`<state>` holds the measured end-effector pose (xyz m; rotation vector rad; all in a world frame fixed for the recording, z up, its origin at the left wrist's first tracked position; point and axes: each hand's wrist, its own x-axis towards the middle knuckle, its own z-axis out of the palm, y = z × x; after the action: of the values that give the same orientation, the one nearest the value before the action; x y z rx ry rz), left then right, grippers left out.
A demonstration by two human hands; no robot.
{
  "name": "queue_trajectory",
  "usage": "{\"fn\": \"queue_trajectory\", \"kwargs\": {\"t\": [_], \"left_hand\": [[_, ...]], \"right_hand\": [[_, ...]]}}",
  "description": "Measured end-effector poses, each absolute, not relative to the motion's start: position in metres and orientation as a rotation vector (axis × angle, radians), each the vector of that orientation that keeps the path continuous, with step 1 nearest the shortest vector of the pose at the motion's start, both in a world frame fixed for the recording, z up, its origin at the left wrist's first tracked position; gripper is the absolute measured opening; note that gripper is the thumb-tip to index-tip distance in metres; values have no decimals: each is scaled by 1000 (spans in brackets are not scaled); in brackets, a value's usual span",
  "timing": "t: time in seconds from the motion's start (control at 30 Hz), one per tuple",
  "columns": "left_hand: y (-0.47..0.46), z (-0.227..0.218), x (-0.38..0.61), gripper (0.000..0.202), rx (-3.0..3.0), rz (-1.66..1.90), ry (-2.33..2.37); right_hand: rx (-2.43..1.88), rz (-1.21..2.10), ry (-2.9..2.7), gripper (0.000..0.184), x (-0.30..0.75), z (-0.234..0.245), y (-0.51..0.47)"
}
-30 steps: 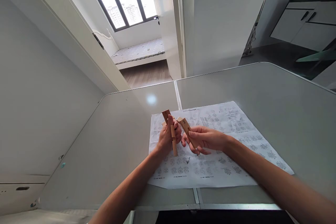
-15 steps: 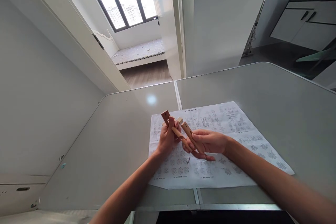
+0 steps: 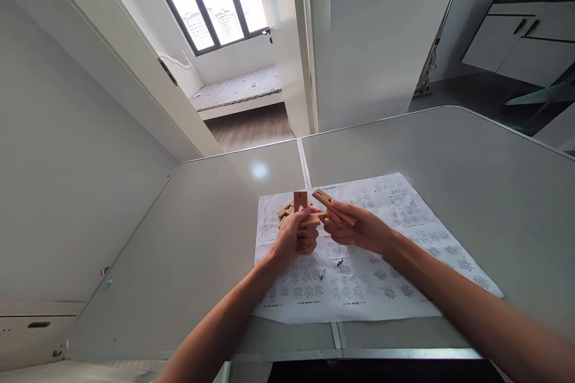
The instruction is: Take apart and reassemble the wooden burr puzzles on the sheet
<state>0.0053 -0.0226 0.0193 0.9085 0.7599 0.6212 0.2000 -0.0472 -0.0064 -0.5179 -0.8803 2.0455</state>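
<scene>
My left hand [image 3: 296,236] is closed around a notched wooden puzzle piece [image 3: 300,198] that stands up, with a mark like a 1 at its top. A second wooden piece [image 3: 311,221] lies crosswise in the same grip and points toward the right hand. My right hand [image 3: 354,224] pinches a notched wooden puzzle piece marked 2 [image 3: 324,196], tilted up to the left. Its lower fingers are close to the crosswise piece's end; whether they touch it I cannot tell. Behind the left hand, more wooden pieces [image 3: 284,210] rest on the paper, partly hidden.
Under both hands a creased sheet of printed diagrams [image 3: 449,275] is spread on the grey table [image 3: 202,239]. A metal seam [image 3: 304,161] crosses the tabletop. Beyond stand an open doorway, a bed [image 3: 242,87] and a window; cabinets [image 3: 516,36] are at the far right.
Both hands have shifted upward in view. The piece marked 1 now stands straighter, the crosswise piece has turned nearly level, and the loose pieces behind show more. The right hand's piece tilts flatter.
</scene>
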Motion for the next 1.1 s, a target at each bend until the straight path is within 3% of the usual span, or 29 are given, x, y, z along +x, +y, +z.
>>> {"fn": "queue_trajectory", "kwargs": {"t": [0.2, 0.6, 0.9, 1.1], "left_hand": [[-22, 15, 5, 58, 965, 551, 792], [-23, 11, 9, 52, 929, 694, 815], [-27, 5, 13, 51, 1073, 821, 860], [-30, 1, 14, 53, 1260, 873, 944]], "right_hand": [[-549, 1958, -871, 41, 202, -7, -45], [-723, 1583, -502, 28, 198, -4, -37], [-783, 1584, -677, 45, 191, -3, -43], [-767, 1605, -704, 46, 191, -8, -40]]}}
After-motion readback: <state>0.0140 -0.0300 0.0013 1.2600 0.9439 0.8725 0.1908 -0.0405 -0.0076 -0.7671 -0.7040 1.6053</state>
